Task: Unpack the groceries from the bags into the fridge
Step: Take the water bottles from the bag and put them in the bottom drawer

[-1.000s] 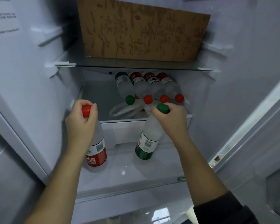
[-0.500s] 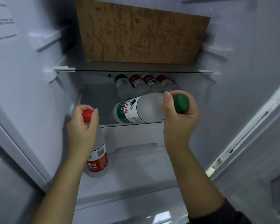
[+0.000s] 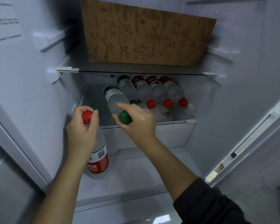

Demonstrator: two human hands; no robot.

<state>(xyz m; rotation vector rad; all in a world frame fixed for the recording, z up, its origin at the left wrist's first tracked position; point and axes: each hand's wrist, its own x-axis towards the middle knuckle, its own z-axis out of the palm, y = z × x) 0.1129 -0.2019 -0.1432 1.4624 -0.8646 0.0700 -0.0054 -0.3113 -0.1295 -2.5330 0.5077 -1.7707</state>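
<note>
Green-capped bottle (image 3: 116, 101) lying on shelf (image 3: 190, 121), right hand (image 3: 138, 122) pinching its cap; left hand (image 3: 82, 131) wrapped around upright red-capped bottle (image 3: 98, 159) neck

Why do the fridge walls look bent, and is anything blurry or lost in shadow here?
Head view: the wide-angle lens bows the fridge walls and door edge outward. The right hand is slightly motion-smeared at its fingertips around the green cap; the left hand on the red-capped bottle is sharper. Deep shadow falls left of the cardboard box. The wall label print is too soft to read.
</note>
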